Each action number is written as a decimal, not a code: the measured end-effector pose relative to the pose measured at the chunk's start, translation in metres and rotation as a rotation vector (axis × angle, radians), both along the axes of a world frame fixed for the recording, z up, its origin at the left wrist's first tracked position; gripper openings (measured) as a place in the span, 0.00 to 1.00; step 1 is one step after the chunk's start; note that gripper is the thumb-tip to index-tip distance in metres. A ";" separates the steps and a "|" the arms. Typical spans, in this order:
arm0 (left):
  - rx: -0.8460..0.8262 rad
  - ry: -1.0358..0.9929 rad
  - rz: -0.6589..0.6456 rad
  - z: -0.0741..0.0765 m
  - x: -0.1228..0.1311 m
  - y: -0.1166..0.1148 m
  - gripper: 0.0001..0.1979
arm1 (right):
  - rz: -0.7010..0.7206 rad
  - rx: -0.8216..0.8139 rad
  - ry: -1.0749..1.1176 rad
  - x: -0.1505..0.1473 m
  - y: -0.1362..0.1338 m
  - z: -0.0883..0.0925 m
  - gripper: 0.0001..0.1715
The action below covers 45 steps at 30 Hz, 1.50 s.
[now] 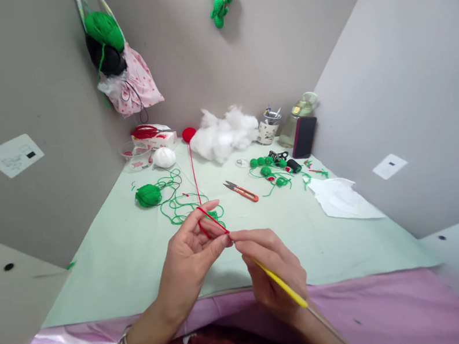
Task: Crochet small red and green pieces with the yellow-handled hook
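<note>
Red yarn (194, 172) runs from a small red ball (188, 135) at the back of the table down to my left hand (193, 248). It loops over the raised index finger, and thumb and fingertips pinch it. My right hand (271, 265) grips a crochet hook with a yellow handle (286, 286); its metal shaft end points back toward my forearm. The hook's tip meets the red yarn at my left fingertips, where the small stitches are too fine to make out. Loose green yarn (174, 207) lies just beyond my left hand.
Orange-handled thread snips (241, 191) lie mid-table. White stuffing (223, 135), a pen cup (268, 125), a bottle (292, 126) and a phone (304, 137) stand behind. Green crocheted balls (265, 172) and white paper (342, 198) are at right; a green yarn ball (148, 195) is at left.
</note>
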<state>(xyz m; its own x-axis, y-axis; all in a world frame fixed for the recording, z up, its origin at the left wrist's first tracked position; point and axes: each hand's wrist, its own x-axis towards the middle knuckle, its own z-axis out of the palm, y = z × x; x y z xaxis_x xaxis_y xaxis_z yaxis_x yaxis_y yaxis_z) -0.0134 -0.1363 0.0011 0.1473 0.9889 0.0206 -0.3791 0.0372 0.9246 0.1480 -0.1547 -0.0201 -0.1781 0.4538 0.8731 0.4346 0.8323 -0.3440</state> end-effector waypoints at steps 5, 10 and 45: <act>-0.009 -0.027 -0.026 0.001 0.001 -0.003 0.27 | -0.197 0.147 -0.184 0.002 0.000 -0.010 0.28; -0.239 -0.244 -0.188 0.003 0.003 -0.002 0.27 | -0.154 0.096 -0.094 0.003 0.000 -0.014 0.28; -0.205 -0.240 -0.068 -0.002 0.006 -0.002 0.18 | 0.121 -0.424 0.494 0.000 0.003 0.002 0.12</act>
<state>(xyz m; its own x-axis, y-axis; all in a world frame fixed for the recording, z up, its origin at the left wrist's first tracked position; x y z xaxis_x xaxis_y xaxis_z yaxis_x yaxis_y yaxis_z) -0.0074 -0.1384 -0.0007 0.2279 0.9642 -0.1356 -0.5760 0.2458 0.7796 0.1484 -0.1516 -0.0181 0.1264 0.7780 0.6154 0.0533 0.6142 -0.7874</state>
